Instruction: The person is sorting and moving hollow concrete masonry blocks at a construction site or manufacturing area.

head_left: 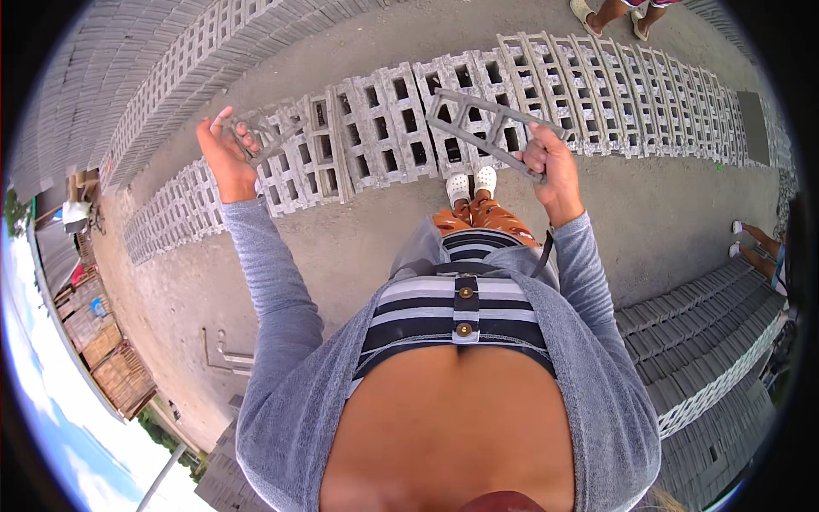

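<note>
The grey perforated block [490, 128] sits in the upper middle of the frame, lifted off the ground and tilted, its open cells showing against the row of blocks [384, 128] laid on the dirt ground [358, 247] behind it. Your right hand [550, 162] has its grip clamped on the block's lower right end, fingers curled around the edge. A second grey block [273, 130] hangs in the upper left of the frame, and your left hand [223, 154] holds it at its left end, thumb and fingers wrapped over the rim, grip closed on it. The two blocks are well apart, one to each side of your white shoes [472, 184], which stand just beside the row. Stacks of blocks [699, 341] fill the lower right of the frame, and another person's sandalled feet [610, 19] stand at the top edge.
</note>
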